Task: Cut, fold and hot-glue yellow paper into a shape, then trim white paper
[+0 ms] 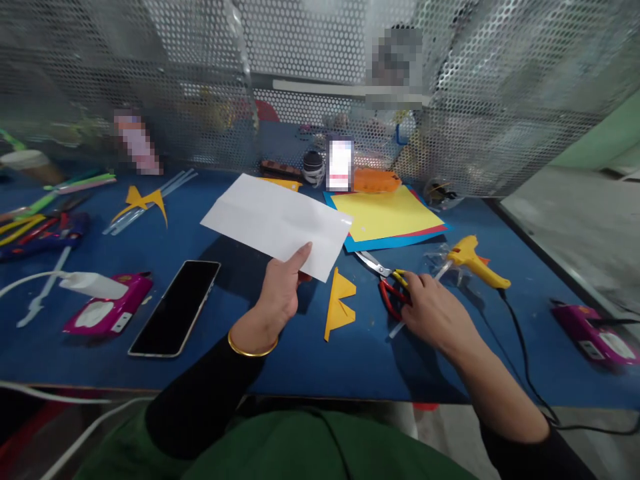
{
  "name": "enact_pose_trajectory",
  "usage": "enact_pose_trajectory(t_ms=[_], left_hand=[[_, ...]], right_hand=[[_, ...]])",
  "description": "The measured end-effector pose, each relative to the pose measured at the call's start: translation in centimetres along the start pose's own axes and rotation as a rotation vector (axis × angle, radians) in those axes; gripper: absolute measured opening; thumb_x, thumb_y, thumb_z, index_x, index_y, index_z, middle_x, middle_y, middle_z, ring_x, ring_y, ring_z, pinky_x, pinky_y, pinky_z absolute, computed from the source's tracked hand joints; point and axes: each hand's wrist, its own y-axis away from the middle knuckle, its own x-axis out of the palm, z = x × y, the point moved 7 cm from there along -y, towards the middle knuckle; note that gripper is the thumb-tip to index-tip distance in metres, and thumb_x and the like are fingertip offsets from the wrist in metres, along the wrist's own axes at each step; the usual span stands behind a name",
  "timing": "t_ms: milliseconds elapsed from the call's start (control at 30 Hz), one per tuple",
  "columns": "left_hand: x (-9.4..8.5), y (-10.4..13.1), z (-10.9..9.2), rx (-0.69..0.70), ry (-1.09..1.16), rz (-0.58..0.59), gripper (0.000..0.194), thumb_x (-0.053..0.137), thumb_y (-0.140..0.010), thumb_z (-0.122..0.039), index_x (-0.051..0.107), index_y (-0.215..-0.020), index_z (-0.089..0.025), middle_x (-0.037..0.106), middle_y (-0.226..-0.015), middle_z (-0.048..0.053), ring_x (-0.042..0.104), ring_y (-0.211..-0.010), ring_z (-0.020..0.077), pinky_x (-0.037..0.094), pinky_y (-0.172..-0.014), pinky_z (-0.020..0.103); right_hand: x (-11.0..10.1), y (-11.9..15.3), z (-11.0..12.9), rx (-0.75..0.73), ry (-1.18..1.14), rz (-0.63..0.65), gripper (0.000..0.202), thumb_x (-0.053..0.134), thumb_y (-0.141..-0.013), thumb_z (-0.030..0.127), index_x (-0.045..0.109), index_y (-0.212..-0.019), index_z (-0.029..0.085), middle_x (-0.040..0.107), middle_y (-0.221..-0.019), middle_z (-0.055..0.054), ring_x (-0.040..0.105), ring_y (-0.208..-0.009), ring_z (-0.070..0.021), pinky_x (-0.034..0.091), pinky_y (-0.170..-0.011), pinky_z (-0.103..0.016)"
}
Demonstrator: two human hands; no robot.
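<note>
A sheet of white paper is pinched in my left hand, thumb on top, held tilted above the table. My right hand grasps the handles of a pair of scissors with red and yellow grips. The silver blades point up and left, towards the stack of coloured sheets. Between my hands lies a yellow cut-out piece with a zigzag edge. A clear glue stick shows partly by my right fingers.
Yellow, red and blue sheets lie behind the scissors. To the right rests a yellow glue gun with a black cord. A black phone, a magenta power strip and yellow cut-outs are on the left. Perforated metal panels stand behind.
</note>
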Motion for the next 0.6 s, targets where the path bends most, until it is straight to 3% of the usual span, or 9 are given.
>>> enact_pose_trajectory(t_ms=[200, 333, 500, 600], left_hand=[[-0.2, 0.2, -0.3, 0.036, -0.005, -0.001, 0.026, 0.083, -0.069, -0.028, 0.073, -0.088, -0.014, 0.074, -0.097, 0.007, 0.062, -0.075, 0.0146, 0.043, -0.052, 0.023], [-0.1, 0.4, -0.5, 0.048, 0.019, 0.019, 0.025, 0.085, -0.067, -0.031, 0.072, -0.08, -0.014, 0.073, -0.086, 0.006, 0.059, -0.067, 0.0123, 0.041, -0.05, 0.023], [0.0, 0.5, -0.3, 0.044, 0.055, 0.025, 0.024, 0.085, -0.065, -0.03, 0.073, -0.075, -0.012, 0.071, -0.077, 0.005, 0.058, -0.061, 0.0111, 0.04, -0.047, 0.022], [0.1, 0.3, -0.2, 0.041, 0.074, 0.021, 0.023, 0.085, -0.065, -0.028, 0.074, -0.077, -0.012, 0.071, -0.076, 0.005, 0.059, -0.06, 0.0112, 0.04, -0.047, 0.022]], right_hand=[[0.9, -3.8, 0.4, -0.04, 0.017, 0.142, 0.049, 0.058, -0.073, 0.013, 0.06, -0.122, 0.009, 0.071, -0.094, -0.021, 0.07, -0.082, -0.0341, 0.041, -0.065, -0.036], [1.2, -3.7, 0.4, -0.045, -0.061, 0.166, 0.05, 0.057, -0.077, 0.018, 0.06, -0.126, 0.012, 0.071, -0.103, -0.021, 0.071, -0.081, -0.0329, 0.043, -0.062, -0.036], [1.8, -2.7, -0.8, -0.066, -0.223, 0.111, 0.064, 0.049, -0.081, 0.016, 0.045, -0.145, 0.016, 0.065, -0.129, -0.019, 0.07, -0.105, -0.0313, 0.053, -0.082, -0.04], [2.1, -2.6, -2.1, -0.088, -0.555, 0.082, 0.073, 0.05, -0.077, 0.017, 0.038, -0.149, 0.019, 0.064, -0.134, -0.015, 0.064, -0.119, -0.0283, 0.052, -0.094, -0.04]])
